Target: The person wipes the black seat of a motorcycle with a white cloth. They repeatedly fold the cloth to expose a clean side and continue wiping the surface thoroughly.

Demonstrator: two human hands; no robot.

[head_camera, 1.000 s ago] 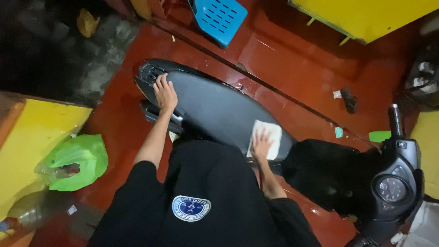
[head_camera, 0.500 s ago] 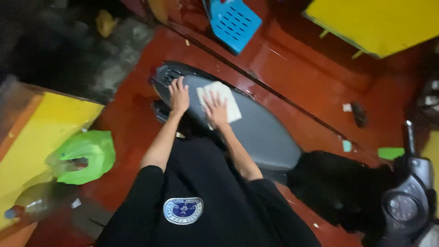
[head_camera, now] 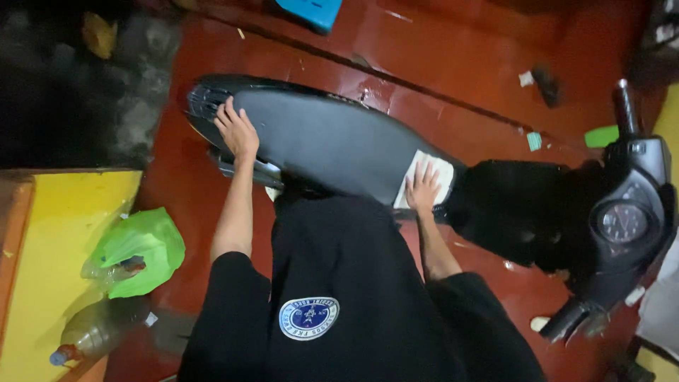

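Red tiled floor point(head_camera: 495, 49), glossy, maybe wet, litter scattered; dim room. Yellow ledge point(head_camera: 42, 233) at left with green bag point(head_camera: 138, 251) and plastic bottle point(head_camera: 95, 332).

Black scooter point(head_camera: 523, 205) across frame, long seat point(head_camera: 332, 138) in middle.

White cloth point(head_camera: 437, 173) lies at front end of seat, right hand point(head_camera: 422, 189) flat on it, fingers spread, pressing not clenching. Left hand point(head_camera: 237, 131) open, braced on seat's rear end, grasping nothing.

Risks: person leaning over; hard push could rock scooter; foot could slide on slick tile; cloth could slip off seat edge.
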